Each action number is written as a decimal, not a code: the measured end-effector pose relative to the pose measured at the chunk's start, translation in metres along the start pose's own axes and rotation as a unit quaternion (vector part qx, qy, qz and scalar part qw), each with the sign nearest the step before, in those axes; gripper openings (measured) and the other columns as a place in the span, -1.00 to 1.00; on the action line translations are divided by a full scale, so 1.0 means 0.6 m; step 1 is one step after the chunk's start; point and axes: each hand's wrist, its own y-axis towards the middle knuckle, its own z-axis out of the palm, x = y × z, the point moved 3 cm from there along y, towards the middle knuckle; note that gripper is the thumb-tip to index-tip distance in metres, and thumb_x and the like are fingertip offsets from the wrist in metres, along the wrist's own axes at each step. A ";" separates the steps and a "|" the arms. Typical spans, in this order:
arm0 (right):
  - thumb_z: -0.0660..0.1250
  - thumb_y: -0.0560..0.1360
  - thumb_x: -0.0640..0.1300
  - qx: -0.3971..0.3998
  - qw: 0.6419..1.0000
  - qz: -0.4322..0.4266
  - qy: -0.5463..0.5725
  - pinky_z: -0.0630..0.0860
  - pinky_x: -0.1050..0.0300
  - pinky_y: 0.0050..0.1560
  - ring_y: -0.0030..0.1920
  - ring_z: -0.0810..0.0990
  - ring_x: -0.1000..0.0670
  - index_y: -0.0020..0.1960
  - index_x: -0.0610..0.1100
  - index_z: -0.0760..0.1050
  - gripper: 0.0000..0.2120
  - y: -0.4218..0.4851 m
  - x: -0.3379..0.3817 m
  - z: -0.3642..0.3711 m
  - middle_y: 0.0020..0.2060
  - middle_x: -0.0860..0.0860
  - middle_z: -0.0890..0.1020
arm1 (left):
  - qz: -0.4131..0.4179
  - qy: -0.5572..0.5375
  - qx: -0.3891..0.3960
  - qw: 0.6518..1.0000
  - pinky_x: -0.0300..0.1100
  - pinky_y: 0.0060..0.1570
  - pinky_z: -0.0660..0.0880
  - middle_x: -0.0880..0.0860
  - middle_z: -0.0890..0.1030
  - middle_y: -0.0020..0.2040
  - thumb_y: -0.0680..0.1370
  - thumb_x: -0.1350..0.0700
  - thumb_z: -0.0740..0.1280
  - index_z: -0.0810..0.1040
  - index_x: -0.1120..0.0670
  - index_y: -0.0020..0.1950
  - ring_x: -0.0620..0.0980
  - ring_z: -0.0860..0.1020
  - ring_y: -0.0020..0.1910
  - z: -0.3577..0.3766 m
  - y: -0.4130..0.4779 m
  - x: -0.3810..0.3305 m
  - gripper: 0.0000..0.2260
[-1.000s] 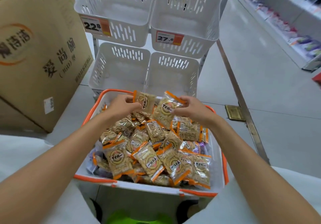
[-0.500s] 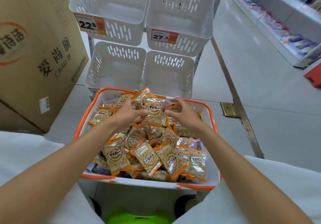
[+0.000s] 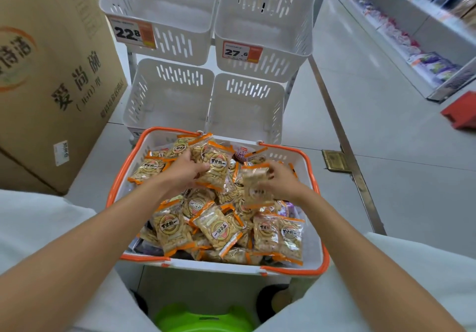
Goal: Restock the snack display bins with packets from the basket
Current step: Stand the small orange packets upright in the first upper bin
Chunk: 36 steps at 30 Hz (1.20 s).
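A white basket with an orange rim [image 3: 319,259] sits in front of me, heaped with several orange-edged snack packets [image 3: 216,228]. My left hand [image 3: 183,174] grips a packet [image 3: 216,166] near the basket's far side. To the right of it my right hand [image 3: 283,182] pinches another packet [image 3: 256,187], held upright and blurred. Beyond the basket stand white slotted display bins: two lower ones [image 3: 167,105] [image 3: 247,115] and two upper ones with price tags [image 3: 159,20] [image 3: 265,30]. No packets show inside these bins.
A large cardboard box [image 3: 51,79] stands close on the left. A metal rail [image 3: 342,130] runs along the floor to the right of the bins. Stocked shelves [image 3: 425,35] line the far right, with a red object [image 3: 461,112] on the floor. A green stool [image 3: 203,318] is below me.
Both hands have dropped lower over the basket. The right hand now holds a separate packet upright. The left hand keeps hold of its packet.
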 end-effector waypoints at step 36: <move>0.38 0.52 -0.32 0.000 0.930 -0.166 0.329 0.57 0.16 0.09 0.19 0.60 0.00 0.57 -0.10 0.12 -0.28 0.266 0.324 -0.031 0.19 -0.06 0.60 | 0.151 0.181 0.066 0.970 -0.13 0.00 0.59 0.06 0.64 0.15 0.49 0.27 0.47 0.30 -0.08 0.39 -0.02 0.64 0.11 -0.116 0.127 -0.290 -0.41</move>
